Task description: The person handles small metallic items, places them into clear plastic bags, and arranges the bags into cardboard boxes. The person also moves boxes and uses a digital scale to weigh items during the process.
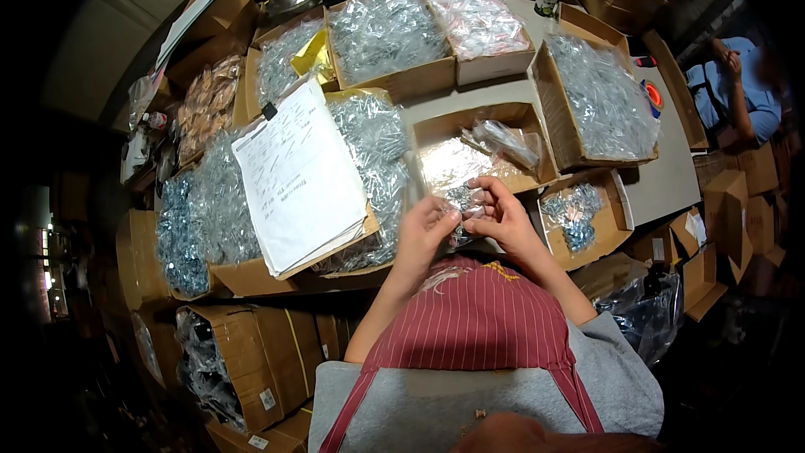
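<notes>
Left hand (pixel 429 222) and right hand (pixel 501 216) half closed, pinching small bag (pixel 458 196) | open box (pixel 439 158) just beyond, papers (pixel 302 189) at left | bag clear, crinkled, shiny

The middle of the view is brightly lit, while the surroundings are left dim and the corners are lost in black. Strong glare is thrown back from the floor of the open cardboard box (pixel 440 159), and scattered glints are spread over the clear bags (pixel 599 101). The paper stack (pixel 293 176) is rendered almost white, its marks too small to be read. Fine detail in the small clear bag (pixel 459 196) is muddled by reflections. Deep shadow is cast below the table (pixel 671 184). Bright spots of light (pixel 49 273) are seen at the far left. Straight edges are bowed toward the rim, and the face at right is blurred.
</notes>
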{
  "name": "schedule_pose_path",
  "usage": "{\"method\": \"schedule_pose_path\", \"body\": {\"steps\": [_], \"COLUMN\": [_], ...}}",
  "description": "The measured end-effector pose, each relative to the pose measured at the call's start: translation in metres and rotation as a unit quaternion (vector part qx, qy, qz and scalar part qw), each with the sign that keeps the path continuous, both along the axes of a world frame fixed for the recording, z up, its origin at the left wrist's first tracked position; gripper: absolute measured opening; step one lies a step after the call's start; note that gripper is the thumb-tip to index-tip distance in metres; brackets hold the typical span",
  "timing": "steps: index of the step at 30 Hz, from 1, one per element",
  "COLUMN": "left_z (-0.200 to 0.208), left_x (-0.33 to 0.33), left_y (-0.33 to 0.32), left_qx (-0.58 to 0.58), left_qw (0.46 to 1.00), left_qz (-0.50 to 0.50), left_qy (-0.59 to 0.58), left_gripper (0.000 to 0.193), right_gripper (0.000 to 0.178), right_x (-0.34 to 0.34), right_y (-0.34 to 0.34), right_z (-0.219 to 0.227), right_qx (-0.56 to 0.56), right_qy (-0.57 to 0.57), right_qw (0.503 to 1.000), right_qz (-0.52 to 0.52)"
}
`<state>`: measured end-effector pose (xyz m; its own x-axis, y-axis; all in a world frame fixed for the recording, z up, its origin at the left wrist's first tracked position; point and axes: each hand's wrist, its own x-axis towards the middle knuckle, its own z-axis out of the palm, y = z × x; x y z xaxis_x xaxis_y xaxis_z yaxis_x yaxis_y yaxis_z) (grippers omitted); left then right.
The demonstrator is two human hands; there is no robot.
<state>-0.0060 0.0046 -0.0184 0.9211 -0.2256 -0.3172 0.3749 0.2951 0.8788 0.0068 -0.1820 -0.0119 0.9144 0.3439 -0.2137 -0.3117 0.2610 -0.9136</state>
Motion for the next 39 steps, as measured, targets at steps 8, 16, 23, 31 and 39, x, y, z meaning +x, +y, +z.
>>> {"method": "schedule_pose_path", "body": {"steps": [8,16,23,31,39], "left_z": [-0.004,-0.005,-0.004,-0.007,-0.005], "left_x": [0.000,-0.002,-0.003,-0.003,-0.003], "left_y": [0.000,-0.002,-0.002,-0.001,-0.003], "left_qx": [0.010,0.057,0.085,0.079,0.065], "left_qw": [1.000,0.997,0.995,0.995,0.997], "left_qz": [0.010,0.018,0.005,-0.001,0.003], "left_qy": [-0.009,-0.048,-0.058,-0.052,-0.046], "left_gripper": [0.014,0.011,0.010,0.015,0.019], "right_gripper": [0.057,0.054,0.053,0.049,0.050], "right_x": [-0.001,0.001,0.002,0.001,0.004], "right_y": [0.003,0.002,0.002,0.006,0.006], "right_z": [-0.003,-0.010,-0.012,-0.009,-0.001], "right_qx": [0.017,-0.016,-0.018,-0.020,-0.001], "right_qy": [-0.001,-0.026,-0.019,-0.030,-0.013], "right_qw": [1.000,1.000,1.000,0.999,1.000], "right_qz": [-0.001,0.004,-0.007,-0.026,-0.029]}}
